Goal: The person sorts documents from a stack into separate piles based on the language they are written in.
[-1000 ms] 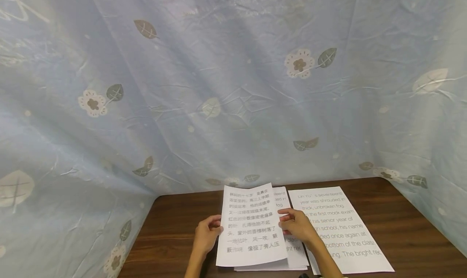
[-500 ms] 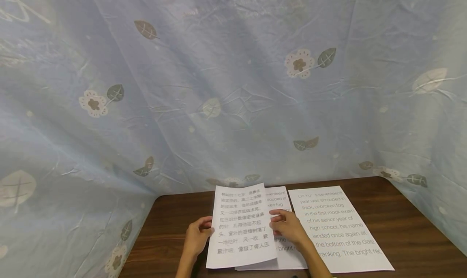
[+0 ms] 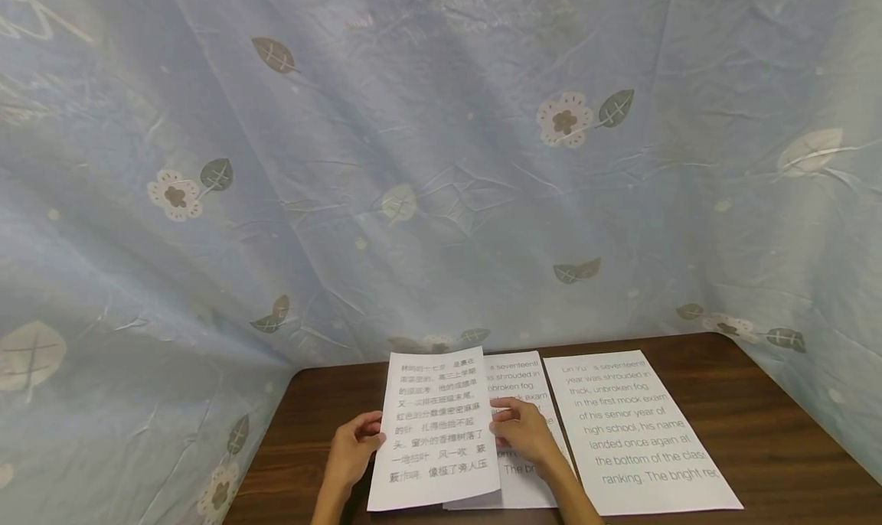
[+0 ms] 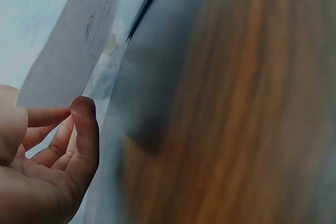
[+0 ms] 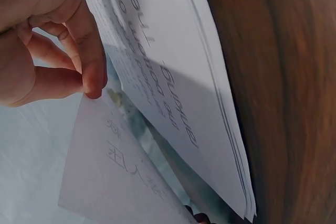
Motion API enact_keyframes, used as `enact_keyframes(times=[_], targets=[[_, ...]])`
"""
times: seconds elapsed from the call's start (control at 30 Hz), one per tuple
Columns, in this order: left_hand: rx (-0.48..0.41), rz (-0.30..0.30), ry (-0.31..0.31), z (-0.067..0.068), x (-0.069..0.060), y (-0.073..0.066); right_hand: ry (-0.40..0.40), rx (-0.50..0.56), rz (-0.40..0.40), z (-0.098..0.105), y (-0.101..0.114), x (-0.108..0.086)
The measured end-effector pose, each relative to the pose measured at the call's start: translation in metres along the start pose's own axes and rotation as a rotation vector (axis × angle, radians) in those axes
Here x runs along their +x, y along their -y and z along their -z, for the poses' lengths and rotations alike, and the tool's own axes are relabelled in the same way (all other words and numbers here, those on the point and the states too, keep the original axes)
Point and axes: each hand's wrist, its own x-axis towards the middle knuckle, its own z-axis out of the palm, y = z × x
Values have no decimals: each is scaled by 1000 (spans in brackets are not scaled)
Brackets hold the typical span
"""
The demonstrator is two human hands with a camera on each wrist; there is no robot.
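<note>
A sheet of paper (image 3: pixel 437 433) with printed Chinese characters is held up off the table between both hands. My left hand (image 3: pixel 353 447) pinches its left edge between thumb and fingers, as the left wrist view also shows. The right edge is pinched by my right hand (image 3: pixel 525 433); in the right wrist view its thumb and finger meet on the sheet's border. Behind and below lies a stack of paper (image 3: pixel 517 387) printed in English, partly covered by the held sheet and the right hand. Several layered edges of that stack (image 5: pixel 210 77) show in the right wrist view.
To the right of the stack, another English-printed sheet (image 3: pixel 634 433) lies flat on the dark wooden table (image 3: pixel 310 402). A pale blue curtain (image 3: pixel 441 165) with leaf and flower patterns hangs behind the table and at both sides.
Both hands have moved left together, carrying the Chinese-printed sheet. More of the English-printed stack beneath has come into view, and the right-hand sheet is no longer covered by the right arm.
</note>
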Motion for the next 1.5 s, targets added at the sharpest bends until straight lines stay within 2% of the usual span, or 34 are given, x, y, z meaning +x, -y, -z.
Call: enact_keyframes(times=[0.27, 0.67, 1.17, 1.5], targets=[[7, 13, -17, 17, 0, 12, 12, 10, 17, -20, 1, 1], [18, 24, -16, 46, -1, 21, 42, 29, 1, -51, 8, -1], [-2, 127, -1, 77, 1, 34, 67, 79, -6, -83, 8, -1], [2, 142, 9, 93, 6, 36, 78, 116, 5, -98, 11, 1]])
